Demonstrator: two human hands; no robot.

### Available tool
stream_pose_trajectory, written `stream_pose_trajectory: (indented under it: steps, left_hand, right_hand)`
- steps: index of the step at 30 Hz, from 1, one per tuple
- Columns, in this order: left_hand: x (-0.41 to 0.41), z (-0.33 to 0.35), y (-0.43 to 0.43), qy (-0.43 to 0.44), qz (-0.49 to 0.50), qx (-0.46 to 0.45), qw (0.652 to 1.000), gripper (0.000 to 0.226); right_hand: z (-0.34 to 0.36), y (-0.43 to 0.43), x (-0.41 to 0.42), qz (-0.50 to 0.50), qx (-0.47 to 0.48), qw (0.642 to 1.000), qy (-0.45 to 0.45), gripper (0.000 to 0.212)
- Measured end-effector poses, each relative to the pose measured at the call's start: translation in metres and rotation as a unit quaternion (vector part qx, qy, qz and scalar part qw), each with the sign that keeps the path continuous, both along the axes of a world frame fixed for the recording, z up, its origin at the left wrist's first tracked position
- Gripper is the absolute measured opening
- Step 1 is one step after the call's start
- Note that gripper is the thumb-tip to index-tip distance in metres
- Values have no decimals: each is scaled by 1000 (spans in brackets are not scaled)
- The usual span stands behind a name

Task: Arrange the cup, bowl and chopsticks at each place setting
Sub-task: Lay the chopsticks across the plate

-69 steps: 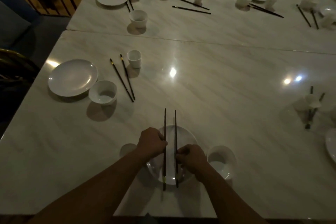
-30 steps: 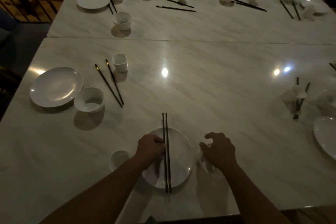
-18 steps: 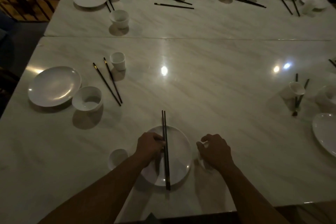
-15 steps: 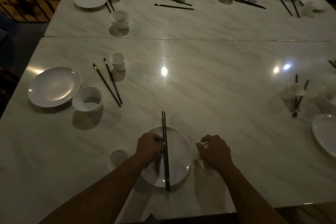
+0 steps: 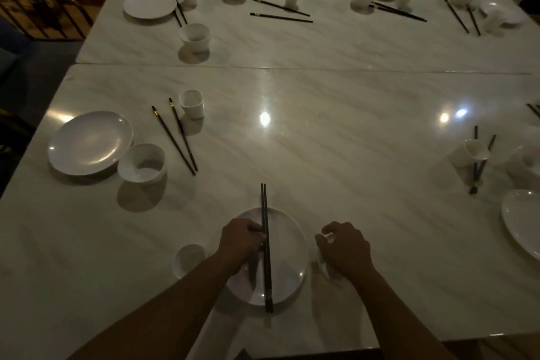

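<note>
A white plate (image 5: 287, 248) lies at the near table edge, with a dark pair of chopsticks (image 5: 264, 202) laid side by side across its middle, pointing away from me. My left hand (image 5: 241, 242) rests on the plate's left half and pinches the chopsticks near their middle. A small white cup (image 5: 189, 259) stands just left of the plate. My right hand (image 5: 346, 248) curls over a white bowl (image 5: 329, 239) right of the plate; only a sliver of the bowl shows.
At the left sit another plate (image 5: 89, 142), bowl (image 5: 142, 162), splayed chopsticks (image 5: 178, 137) and cup (image 5: 192, 103). A tilted cup (image 5: 472, 152) and plate (image 5: 523, 222) are at the right. Several settings line the far table beyond the seam (image 5: 292, 69).
The two chopsticks, held apart by both hands, now lie together under my left hand. My right hand let go, moved right and closed over the bowl.
</note>
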State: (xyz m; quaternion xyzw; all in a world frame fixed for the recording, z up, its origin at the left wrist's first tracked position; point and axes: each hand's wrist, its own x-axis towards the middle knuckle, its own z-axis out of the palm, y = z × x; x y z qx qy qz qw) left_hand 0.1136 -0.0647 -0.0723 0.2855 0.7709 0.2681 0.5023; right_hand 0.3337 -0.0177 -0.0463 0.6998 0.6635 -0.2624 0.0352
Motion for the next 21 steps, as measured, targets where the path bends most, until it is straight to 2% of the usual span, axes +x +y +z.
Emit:
stream_pose_trajectory:
  steps: [15,18,21]
  left_hand:
    - [-2,-1,-2,13,-16,6,1000,23]
    - [-3,-3,-3,31,-22,2,999,23]
    - [-8,-6,-4,86,-41,3,995,26]
  right_hand:
    - [-4,0,1,2,-8,1000,4,35]
    - [-6,0,3,-1,-10,1000,20,37]
    - [-6,1,7,-16,3,998,60,38]
